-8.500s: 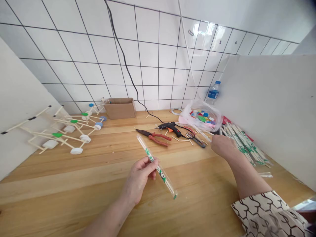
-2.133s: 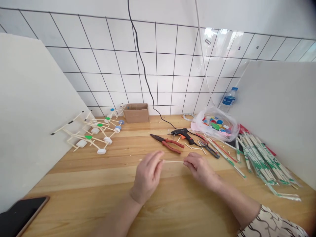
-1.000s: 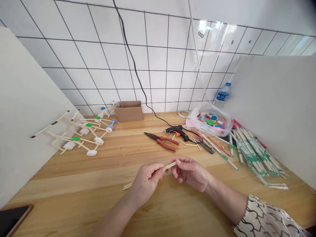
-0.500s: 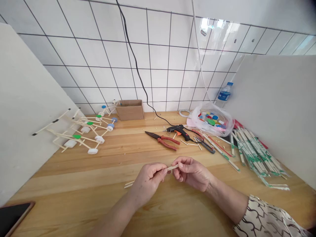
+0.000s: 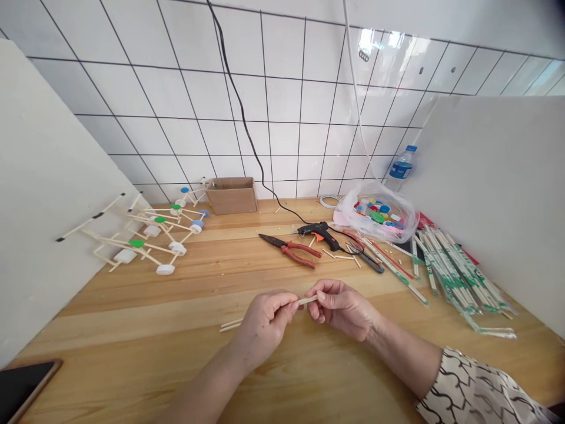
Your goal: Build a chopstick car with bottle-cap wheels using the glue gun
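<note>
Between my two hands runs a short visible stretch of pale wooden chopsticks (image 5: 308, 300). My left hand (image 5: 268, 324) is closed around them, thumb on top. At the right end my right hand (image 5: 342, 306) pinches them between thumb and fingertips. Two thin stick ends (image 5: 230, 325) poke out on the far side of my left hand; whether they belong to the held chopsticks is hidden by the hand. Beyond my hands lie red-handled pliers (image 5: 293, 250) and a black glue gun (image 5: 322, 234) with an orange trigger.
Stick-built cars (image 5: 150, 238) with bottle-cap wheels stand left, near a cardboard box (image 5: 232, 196). To the right are a bag of bottle caps (image 5: 375, 213), a utility knife (image 5: 368, 259), wrapped chopsticks (image 5: 459, 274) and a water bottle (image 5: 401, 168). A phone-like dark object (image 5: 26, 386) lies front left.
Both hands keep almost the same place and grip. The stick ends left of my left hand have shifted slightly up and show a little more length.
</note>
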`<state>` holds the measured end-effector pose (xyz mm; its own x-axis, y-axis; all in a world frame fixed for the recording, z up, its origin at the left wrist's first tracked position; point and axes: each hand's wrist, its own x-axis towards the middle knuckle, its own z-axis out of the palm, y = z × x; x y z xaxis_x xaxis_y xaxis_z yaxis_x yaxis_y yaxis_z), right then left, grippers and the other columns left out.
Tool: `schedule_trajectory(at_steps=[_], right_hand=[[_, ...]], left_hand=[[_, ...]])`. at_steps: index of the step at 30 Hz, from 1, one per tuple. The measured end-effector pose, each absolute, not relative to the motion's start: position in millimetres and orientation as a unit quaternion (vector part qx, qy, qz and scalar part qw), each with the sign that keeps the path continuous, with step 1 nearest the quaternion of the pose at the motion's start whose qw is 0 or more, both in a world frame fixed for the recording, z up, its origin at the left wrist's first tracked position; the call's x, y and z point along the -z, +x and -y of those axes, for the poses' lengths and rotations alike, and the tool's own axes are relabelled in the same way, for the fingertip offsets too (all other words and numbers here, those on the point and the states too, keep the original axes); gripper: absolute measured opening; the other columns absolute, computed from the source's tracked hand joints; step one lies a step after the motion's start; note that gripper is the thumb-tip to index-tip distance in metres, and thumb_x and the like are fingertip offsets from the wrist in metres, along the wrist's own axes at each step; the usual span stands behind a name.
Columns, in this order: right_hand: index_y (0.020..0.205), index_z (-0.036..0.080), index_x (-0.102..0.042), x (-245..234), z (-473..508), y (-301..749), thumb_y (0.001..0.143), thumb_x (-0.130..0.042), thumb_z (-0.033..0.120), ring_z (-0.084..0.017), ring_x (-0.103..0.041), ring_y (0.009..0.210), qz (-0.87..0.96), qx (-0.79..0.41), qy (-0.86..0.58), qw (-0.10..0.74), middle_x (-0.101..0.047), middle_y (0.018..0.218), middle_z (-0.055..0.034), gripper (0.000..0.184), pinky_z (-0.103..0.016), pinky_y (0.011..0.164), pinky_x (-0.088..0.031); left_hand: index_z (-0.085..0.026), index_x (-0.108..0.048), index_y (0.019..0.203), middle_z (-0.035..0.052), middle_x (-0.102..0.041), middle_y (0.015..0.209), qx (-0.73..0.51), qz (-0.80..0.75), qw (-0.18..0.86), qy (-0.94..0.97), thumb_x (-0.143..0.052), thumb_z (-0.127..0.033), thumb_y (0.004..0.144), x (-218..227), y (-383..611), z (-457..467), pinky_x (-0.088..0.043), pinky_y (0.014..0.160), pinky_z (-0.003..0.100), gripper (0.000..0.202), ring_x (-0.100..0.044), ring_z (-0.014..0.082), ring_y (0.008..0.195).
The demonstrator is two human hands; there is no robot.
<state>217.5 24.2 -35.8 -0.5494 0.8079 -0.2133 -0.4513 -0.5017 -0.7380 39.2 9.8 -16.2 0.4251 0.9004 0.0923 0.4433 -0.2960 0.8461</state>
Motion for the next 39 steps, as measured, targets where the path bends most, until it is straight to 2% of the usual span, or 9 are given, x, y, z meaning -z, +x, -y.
schedule_trajectory(at_steps=[8, 13, 17, 21, 25, 33, 39], right_hand=[[0.074, 0.011, -0.068, 37.5, -25.4, 216.4, 0.064, -0.075, 0.026, -0.008, -0.055, 0.048, 0.316, -0.818, -0.293, 0.382, -0.063, 0.055, -0.0027, 0.020, -0.017, 0.046, -0.037], [0.079, 0.011, -0.067, 35.1, -26.5, 216.0, 0.070, -0.070, 0.028, -0.007, -0.054, 0.050, 0.340, -0.802, -0.305, 0.384, -0.063, 0.058, -0.0027, 0.020, -0.018, 0.047, -0.036], [0.084, 0.011, -0.067, 33.6, -26.4, 217.3, 0.075, -0.064, 0.035, -0.008, -0.053, 0.052, 0.384, -0.763, -0.328, 0.404, -0.063, 0.061, -0.0039, 0.025, -0.019, 0.048, -0.036], [0.084, 0.014, -0.067, 32.4, -26.3, 219.4, 0.076, -0.061, 0.042, -0.009, -0.051, 0.055, 0.467, -0.681, -0.382, 0.415, -0.062, 0.063, -0.0026, 0.030, -0.020, 0.051, -0.037], [0.083, 0.015, -0.064, 33.3, -24.1, 220.0, 0.074, -0.061, 0.044, -0.010, -0.050, 0.060, 0.580, -0.565, -0.439, 0.389, -0.061, 0.068, -0.0012, 0.030, -0.022, 0.056, -0.038], [0.070, 0.016, -0.062, 35.7, -20.5, 216.9, 0.082, -0.049, 0.027, -0.011, -0.047, 0.055, 0.766, -0.305, -0.442, 0.353, -0.058, 0.060, -0.0026, 0.020, -0.023, 0.053, -0.036], [0.063, 0.018, -0.059, 34.8, -23.2, 218.6, 0.079, -0.052, 0.022, -0.012, -0.048, 0.053, 0.764, -0.281, -0.444, 0.374, -0.056, 0.056, -0.0012, 0.018, -0.024, 0.052, -0.034]], left_hand=[[-0.017, -0.043, 0.056, -0.0029, -0.040, 0.054, -0.299, -0.459, 0.365, 0.753, -0.036, -0.025, 0.085, 21.7, 41.0, -10.2, -0.028, 0.052, 0.021, 0.030, -0.039, 0.0103, 0.052], [-0.016, -0.044, 0.056, -0.0027, -0.039, 0.053, -0.289, -0.478, 0.341, 0.756, -0.035, -0.025, 0.085, 23.1, 40.6, -10.6, -0.028, 0.052, 0.022, 0.031, -0.039, 0.0107, 0.052], [-0.016, -0.047, 0.059, -0.0024, -0.041, 0.055, -0.290, -0.482, 0.333, 0.757, -0.035, -0.025, 0.085, 23.6, 40.8, -10.8, -0.029, 0.052, 0.021, 0.030, -0.040, 0.0109, 0.053], [-0.017, -0.045, 0.058, -0.0024, -0.041, 0.054, -0.287, -0.489, 0.334, 0.753, -0.035, -0.025, 0.085, 23.1, 41.5, -9.7, -0.029, 0.051, 0.021, 0.030, -0.039, 0.0107, 0.052], [-0.017, -0.044, 0.058, -0.0020, -0.042, 0.055, -0.279, -0.493, 0.329, 0.756, -0.035, -0.025, 0.085, 22.9, 42.2, -9.6, -0.029, 0.051, 0.022, 0.030, -0.041, 0.0113, 0.053], [-0.018, -0.043, 0.057, -0.0011, -0.043, 0.056, -0.263, -0.489, 0.312, 0.770, -0.035, -0.024, 0.084, 22.9, 43.5, -9.0, -0.031, 0.053, 0.022, 0.029, -0.043, 0.0126, 0.055], [-0.017, -0.054, 0.062, 0.0002, -0.051, 0.057, -0.257, -0.489, 0.336, 0.763, -0.037, -0.026, 0.084, 25.1, 42.8, -10.5, -0.035, 0.056, 0.022, 0.030, -0.048, 0.0140, 0.058]])
